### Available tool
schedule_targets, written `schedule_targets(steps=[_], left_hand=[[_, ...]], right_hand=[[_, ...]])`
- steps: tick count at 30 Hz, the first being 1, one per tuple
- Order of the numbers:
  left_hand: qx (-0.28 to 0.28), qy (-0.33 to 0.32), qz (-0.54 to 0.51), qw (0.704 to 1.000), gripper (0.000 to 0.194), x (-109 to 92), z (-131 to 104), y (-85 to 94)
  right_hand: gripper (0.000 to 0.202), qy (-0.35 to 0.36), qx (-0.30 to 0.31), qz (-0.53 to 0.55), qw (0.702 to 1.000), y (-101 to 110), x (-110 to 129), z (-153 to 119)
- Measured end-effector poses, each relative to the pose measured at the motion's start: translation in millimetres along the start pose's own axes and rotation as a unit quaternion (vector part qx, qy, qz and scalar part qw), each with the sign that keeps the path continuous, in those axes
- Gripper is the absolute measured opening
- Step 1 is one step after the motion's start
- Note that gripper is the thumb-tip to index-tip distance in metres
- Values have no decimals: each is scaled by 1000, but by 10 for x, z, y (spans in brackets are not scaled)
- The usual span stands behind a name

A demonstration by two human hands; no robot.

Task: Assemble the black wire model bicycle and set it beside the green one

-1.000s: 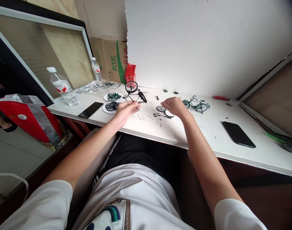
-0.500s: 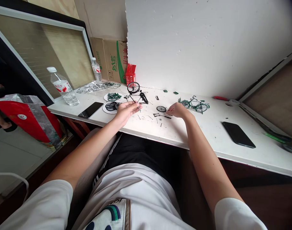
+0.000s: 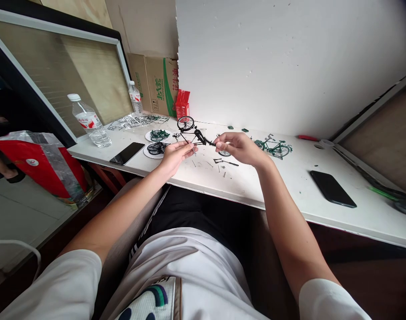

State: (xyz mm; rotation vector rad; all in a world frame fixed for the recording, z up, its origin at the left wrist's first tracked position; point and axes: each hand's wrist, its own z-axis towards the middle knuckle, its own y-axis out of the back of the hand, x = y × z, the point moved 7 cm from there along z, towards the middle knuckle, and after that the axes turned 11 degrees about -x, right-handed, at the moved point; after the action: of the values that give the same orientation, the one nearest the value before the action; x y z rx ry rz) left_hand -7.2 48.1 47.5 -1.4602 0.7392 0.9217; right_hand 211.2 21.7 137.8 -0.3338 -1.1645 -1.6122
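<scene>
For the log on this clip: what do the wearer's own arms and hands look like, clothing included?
Both the left hand and right hand are bare: no gloves, and no rings, watch or bracelet can be made out. The forearms are uncovered. Plain white short sleeves end above the elbows, part of a white top with a partly visible print at the front.

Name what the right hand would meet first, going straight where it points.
Likely its thin, curved black part meets the black model bicycle held by the left hand; depth is unclear.
</scene>
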Motion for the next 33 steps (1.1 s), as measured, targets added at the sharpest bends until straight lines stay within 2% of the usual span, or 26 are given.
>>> schedule_targets(steps=[3, 6, 13, 20, 27, 33], left_hand=[[7, 10, -11, 1000, 26, 12, -18, -22], [20, 21, -14, 999, 23, 18, -31, -44], [33, 15, -6, 999, 23, -47, 0, -30], [46, 13, -7, 999, 26, -60, -43, -74], [31, 7, 3, 1000, 27, -47, -38, -64], [18, 3, -4, 1000, 27, -82, -76, -86]], right_hand=[[50, 23, 45, -37, 998, -183, 106, -43], [40, 38, 23, -64, 997, -259, 120, -45], [25, 72, -30, -90, 993, -269, 138, -44], [26, 109, -76, -129, 983, -285, 180, -40], [17, 91, -74, -102, 988, -330, 167, -54], [16, 113, -116, -131, 978, -313, 188, -49]])
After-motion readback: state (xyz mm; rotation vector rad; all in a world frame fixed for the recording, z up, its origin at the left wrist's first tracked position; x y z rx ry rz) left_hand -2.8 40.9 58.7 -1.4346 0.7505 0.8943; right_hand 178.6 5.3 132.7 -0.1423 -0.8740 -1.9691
